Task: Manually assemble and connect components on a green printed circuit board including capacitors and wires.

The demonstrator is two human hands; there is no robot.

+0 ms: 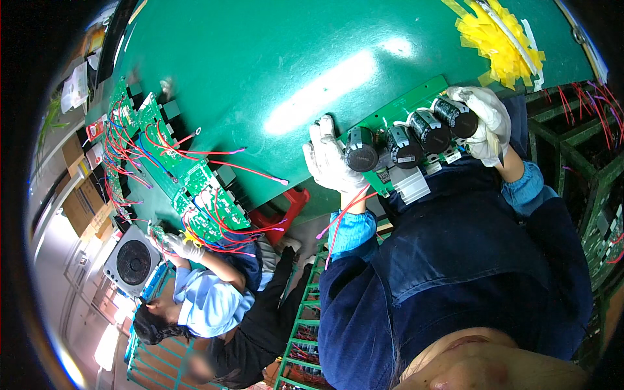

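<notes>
A green circuit board (pixel 406 103) is held in front of me at the table's near edge. Several large black capacitors (pixel 429 132) stand in a row on it, beside a silver finned heat sink (pixel 412 186). My left hand (pixel 328 156), in a whitish glove, is closed on the board's left end, next to the nearest capacitor. Wrapped round the right end is my right hand (pixel 484 122), gloved too, with its fingers beside the last capacitor. Red wires (pixel 337 224) hang from the board below my left wrist.
More circuit boards (pixel 207 194) with red and blue wires lie at the left of the green table (pixel 260 52). A co-worker (pixel 211 305) sits there, near a grey fan (pixel 132 261). Yellow tape strips (pixel 497 42) lie far right. Green racks (pixel 572 140) stand right of me.
</notes>
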